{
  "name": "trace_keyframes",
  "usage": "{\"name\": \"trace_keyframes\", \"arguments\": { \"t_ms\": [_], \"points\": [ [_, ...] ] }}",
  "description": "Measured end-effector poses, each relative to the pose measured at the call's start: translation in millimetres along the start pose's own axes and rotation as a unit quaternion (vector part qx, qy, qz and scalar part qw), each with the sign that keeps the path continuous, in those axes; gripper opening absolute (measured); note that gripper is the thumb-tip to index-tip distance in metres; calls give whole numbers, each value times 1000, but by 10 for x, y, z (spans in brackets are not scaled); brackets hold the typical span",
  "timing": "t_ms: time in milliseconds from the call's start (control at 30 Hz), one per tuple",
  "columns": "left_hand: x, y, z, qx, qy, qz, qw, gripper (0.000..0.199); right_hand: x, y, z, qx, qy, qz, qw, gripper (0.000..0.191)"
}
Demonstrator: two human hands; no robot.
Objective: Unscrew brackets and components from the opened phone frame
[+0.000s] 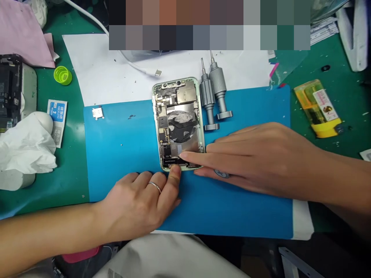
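Note:
An opened smartphone (188, 116) lies face up on the blue mat, its circuit board, screws and a round dark patch of the inner back showing. My left hand (142, 199) is curled at the phone's bottom edge, with its index fingertip pressed on the rim. From the right comes my right hand (255, 158), its index fingertip touching the lower inside of the phone. Between its index finger and thumb shows a round grey end piece (222, 173); the rest of that object is hidden. Two grey precision screwdrivers (207, 100) lie just right of the phone.
On the blue mat (121, 154) at left lies a small metal part (97, 112). A white cable (145, 71) ends above the phone. Further left are a green cap (62, 75), a wipe packet (58, 121) and crumpled tissue (31, 146). A yellow case (319, 110) lies at right.

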State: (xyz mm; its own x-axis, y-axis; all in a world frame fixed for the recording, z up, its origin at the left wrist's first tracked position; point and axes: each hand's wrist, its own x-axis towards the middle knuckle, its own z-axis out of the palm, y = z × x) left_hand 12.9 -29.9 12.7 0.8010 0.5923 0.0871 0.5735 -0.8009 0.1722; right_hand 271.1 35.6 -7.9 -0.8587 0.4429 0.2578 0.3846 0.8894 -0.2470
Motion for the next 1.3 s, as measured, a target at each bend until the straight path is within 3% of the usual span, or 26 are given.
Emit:
{"name": "trace_keyframes", "arguments": {
  "t_ms": [133, 233, 433, 600, 767, 967, 1300],
  "points": [
    [-2, -8, 0, 4, 14, 8, 1000, 43, 11, -18, -60, 10, -6, -9, 1000, 28],
    [-7, -10, 0, 10, 12, 8, 1000, 43, 15, -17, -123, 100, 16, 23, 995, 29],
    [-31, -4, 5, 20, 0, 9, 1000, 45, -17, 23, -132, 248, 158, 119, 948, 31],
    [-44, 5, 2, 27, -22, 1, 999, 45, 0, 38, -82, 243, 295, 200, 902, 26],
    [-57, 14, 27, 29, -27, 4, 999, 46, 63, 5, -96, 47, 289, 224, 930, 42],
    [-59, 28, 11, 32, -45, 0, 998, 46, 85, 16, -78, 101, 280, 164, 940, 59],
    [-58, 24, 1, 11, -42, -11, 999, 44, 12, 112, -85, 161, 309, 172, 921, 49]
  ]
}}
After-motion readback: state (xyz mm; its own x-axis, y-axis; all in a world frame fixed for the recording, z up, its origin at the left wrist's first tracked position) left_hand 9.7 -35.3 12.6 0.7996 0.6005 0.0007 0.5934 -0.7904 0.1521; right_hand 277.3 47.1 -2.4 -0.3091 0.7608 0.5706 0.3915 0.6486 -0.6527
